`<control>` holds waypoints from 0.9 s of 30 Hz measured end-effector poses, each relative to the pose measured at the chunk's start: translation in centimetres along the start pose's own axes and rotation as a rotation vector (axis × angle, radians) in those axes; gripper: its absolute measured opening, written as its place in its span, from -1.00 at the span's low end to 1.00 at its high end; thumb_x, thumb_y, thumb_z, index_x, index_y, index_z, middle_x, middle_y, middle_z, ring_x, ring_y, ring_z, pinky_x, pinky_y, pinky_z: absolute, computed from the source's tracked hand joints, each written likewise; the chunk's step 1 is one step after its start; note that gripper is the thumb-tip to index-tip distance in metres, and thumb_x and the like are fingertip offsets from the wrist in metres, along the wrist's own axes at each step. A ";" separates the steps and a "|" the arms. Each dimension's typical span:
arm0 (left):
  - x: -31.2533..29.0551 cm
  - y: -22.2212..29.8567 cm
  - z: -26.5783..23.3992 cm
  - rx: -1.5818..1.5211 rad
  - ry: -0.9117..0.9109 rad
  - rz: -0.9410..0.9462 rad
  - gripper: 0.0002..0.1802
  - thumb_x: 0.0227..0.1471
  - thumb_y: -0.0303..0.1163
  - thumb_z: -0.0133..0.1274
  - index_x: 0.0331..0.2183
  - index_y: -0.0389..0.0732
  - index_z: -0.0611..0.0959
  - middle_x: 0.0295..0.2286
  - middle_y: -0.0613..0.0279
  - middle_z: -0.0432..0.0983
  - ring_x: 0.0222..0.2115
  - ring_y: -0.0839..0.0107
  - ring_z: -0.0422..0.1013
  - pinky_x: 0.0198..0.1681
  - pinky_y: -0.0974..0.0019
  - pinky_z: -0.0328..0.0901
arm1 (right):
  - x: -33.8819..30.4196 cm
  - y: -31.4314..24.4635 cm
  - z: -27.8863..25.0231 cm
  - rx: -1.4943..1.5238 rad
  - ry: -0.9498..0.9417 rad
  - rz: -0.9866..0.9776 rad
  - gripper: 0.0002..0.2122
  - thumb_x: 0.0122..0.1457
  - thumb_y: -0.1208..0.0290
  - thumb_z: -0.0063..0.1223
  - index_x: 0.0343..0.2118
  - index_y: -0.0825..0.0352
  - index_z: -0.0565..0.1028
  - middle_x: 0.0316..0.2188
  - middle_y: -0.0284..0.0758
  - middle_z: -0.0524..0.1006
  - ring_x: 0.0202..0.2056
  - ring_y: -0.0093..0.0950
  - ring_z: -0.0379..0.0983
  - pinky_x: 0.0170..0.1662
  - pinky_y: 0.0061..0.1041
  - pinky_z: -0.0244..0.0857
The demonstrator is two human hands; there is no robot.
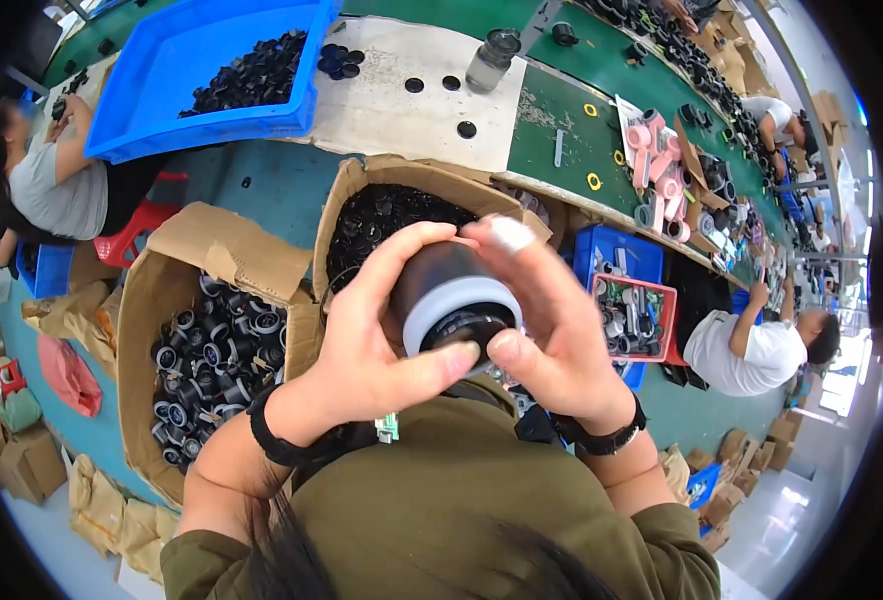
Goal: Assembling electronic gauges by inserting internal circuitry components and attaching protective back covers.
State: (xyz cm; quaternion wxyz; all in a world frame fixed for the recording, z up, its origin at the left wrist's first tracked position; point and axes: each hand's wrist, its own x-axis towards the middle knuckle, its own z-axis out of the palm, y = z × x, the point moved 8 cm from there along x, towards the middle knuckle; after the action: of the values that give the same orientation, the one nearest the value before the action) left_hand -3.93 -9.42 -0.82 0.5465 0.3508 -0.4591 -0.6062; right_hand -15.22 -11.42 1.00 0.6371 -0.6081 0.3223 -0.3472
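Both hands hold a black cylindrical housing (436, 276) with a light grey ring, in front of my chest. Its round black end piece (477, 324) faces me, tilted downward. My left hand (362, 335) wraps the housing's left side, its thumb pressed on the end piece. On the other side, my right hand (567, 345) curves around with its thumb at the edge of that end piece. A white wrap (510, 233) covers one right fingertip, and the right fingers are slightly blurred. Behind the hands is a cardboard box (334, 205) of small black parts.
At left stands a cardboard box (224, 243) of similar ringed housings. A blue tray (212, 125) of black parts sits on the bench beside loose black discs (467, 130) and a clear jar (492, 62). Pink parts (657, 165) lie right. Co-workers sit on both sides.
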 end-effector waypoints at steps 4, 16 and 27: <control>-0.1 1.0 0.3 0.073 -0.033 0.060 -0.21 -0.33 -0.46 0.16 -0.01 -0.30 0.19 -0.20 0.17 0.25 -0.16 0.43 0.24 -0.10 0.37 0.16 | 0.1 -0.1 0.9 0.105 -0.124 0.050 -0.37 0.03 0.44 0.02 0.10 0.47 -0.04 0.01 -0.11 0.15 0.03 -0.36 0.15 0.10 -0.38 0.00; 1.1 -4.8 -1.4 -0.411 0.202 -0.396 -0.44 0.00 -0.10 -0.05 -0.08 -0.31 0.29 -0.24 0.22 0.34 -0.27 0.55 0.31 -0.21 0.47 0.24 | 1.6 4.4 -0.2 0.455 0.054 0.359 -0.49 0.12 0.15 -0.11 0.02 0.41 0.15 -0.14 -0.28 0.32 -0.16 -0.57 0.28 -0.13 -0.57 0.22; 4.9 -11.8 -2.7 -0.481 0.277 -0.624 -0.61 -0.01 -0.25 -0.06 -0.15 -0.27 0.35 -0.29 0.17 0.40 -0.29 0.48 0.35 -0.28 0.40 0.29 | 4.5 12.7 -4.0 0.326 0.081 0.507 -0.55 0.16 0.08 -0.29 0.02 0.27 0.16 -0.21 -0.34 0.33 -0.25 -0.58 0.28 -0.23 -0.54 0.25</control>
State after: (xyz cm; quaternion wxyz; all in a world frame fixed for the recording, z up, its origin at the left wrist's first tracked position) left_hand -6.19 -14.93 -12.44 0.4595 0.4136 -0.0983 -0.7798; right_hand -15.39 -17.12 -11.83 0.7793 -0.3838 0.4287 -0.2482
